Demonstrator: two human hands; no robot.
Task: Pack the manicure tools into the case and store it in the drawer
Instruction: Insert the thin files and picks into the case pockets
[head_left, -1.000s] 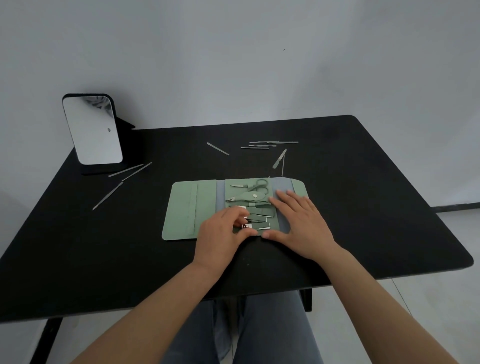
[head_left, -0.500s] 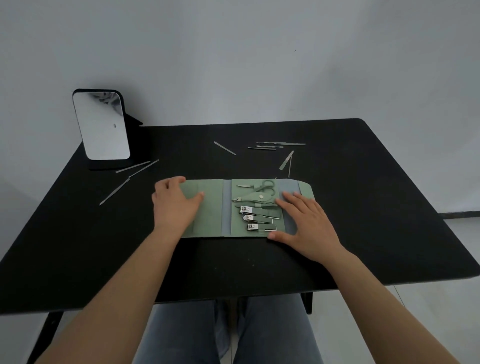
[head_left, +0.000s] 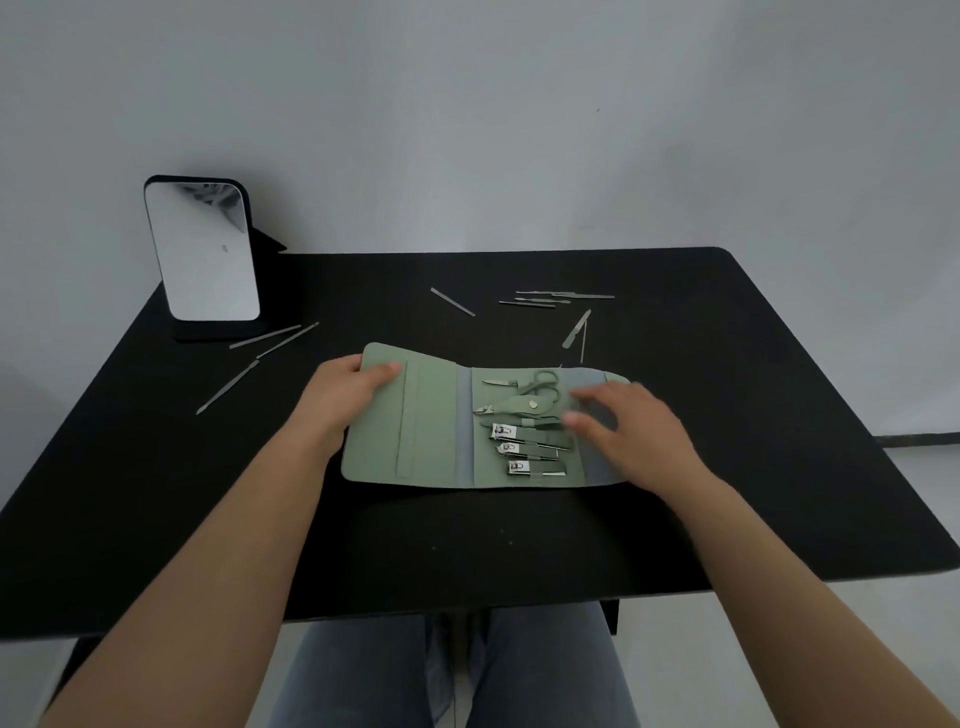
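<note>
Green case (head_left: 410, 421) is lying open mid-table (head_left: 727, 364). Left hand (head_left: 343, 400) is gripping its nine o'clock flap; right hand (head_left: 623, 431) is hovering flat, blurry, holding nothing. Thin tools (head_left: 556, 299) at twelve o'clock probably need picking up next.
</note>
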